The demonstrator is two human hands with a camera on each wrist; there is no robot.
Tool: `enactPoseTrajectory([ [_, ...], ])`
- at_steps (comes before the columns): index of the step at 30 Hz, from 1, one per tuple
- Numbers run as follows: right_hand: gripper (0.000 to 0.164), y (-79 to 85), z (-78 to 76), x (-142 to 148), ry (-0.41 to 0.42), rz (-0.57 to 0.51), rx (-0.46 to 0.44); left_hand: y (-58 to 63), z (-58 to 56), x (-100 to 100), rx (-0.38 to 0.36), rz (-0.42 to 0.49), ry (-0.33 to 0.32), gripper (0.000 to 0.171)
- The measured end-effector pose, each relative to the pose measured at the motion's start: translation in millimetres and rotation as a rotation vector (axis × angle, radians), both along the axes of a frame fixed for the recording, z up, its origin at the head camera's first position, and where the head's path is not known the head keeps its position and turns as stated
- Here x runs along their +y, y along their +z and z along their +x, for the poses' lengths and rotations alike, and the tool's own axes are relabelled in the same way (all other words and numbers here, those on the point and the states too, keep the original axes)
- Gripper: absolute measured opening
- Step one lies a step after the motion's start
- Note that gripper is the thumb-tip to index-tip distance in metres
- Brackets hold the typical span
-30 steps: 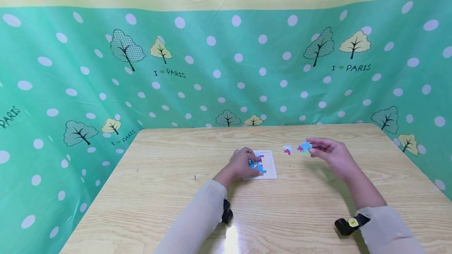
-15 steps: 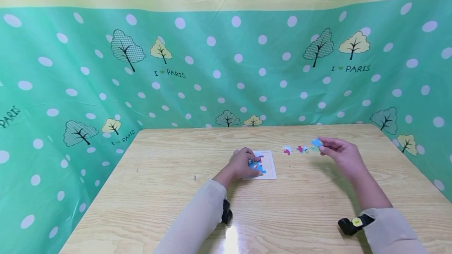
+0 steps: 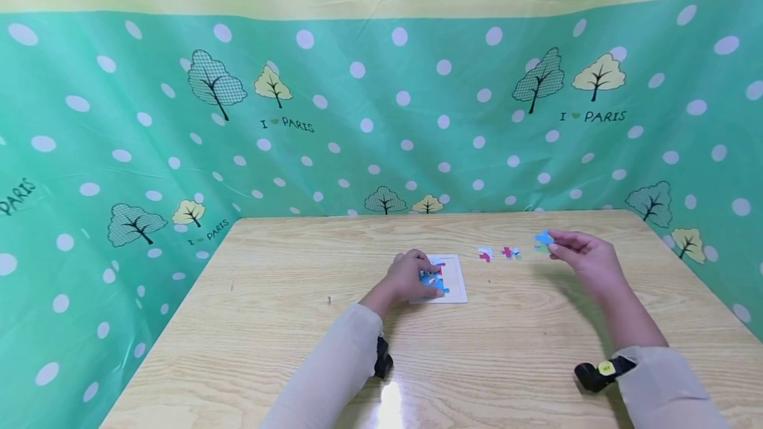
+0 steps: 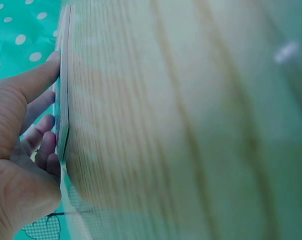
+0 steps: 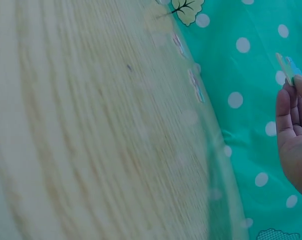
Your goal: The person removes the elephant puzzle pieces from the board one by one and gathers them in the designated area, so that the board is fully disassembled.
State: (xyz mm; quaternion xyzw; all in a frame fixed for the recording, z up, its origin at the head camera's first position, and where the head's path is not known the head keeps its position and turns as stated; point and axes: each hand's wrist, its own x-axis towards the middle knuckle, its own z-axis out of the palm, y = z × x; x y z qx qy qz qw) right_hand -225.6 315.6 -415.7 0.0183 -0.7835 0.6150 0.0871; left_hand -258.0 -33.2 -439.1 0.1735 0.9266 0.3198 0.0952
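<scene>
A small white-framed jigsaw puzzle board point(image 3: 456, 283) lies flat on the table, its left part filled with a blue and red picture. My left hand point(image 3: 411, 275) rests on it with the fingers spread over the filled part, hiding some of it. In the left wrist view, the fingertips point(image 4: 51, 57) touch the board's face. My right hand point(image 3: 587, 260), off to the right and raised above the table, pinches a blue and green puzzle piece point(image 3: 543, 239) between thumb and fingers. The right wrist view catches this piece point(image 5: 287, 69) almost edge-on.
Between the board and my right hand, a white and red puzzle piece point(image 3: 485, 253) and a red and blue piece point(image 3: 510, 252) lie on the wooden table point(image 3: 286, 349). A tiny dark bit point(image 3: 329, 300) is left of the board. A green dotted curtain point(image 3: 334, 111) hangs behind.
My right hand has moved right with the blue and green piece, away from the red and blue piece, which stays on the table. The left hand keeps its place on the board.
</scene>
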Motion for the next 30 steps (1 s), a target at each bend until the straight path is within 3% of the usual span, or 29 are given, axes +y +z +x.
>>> enactPoseTrajectory([
  [14,0.029,-9.8,-11.4,12.2,-0.008,-0.016,0.021,-1.8,-1.2,-0.5,-0.003,0.004,-0.006,0.047],
  [30,0.042,-24.3,-28.9,14.5,-0.042,0.11,-0.088,-0.3,-0.5,-0.6,-0.01,0.012,0.003,0.046],
])
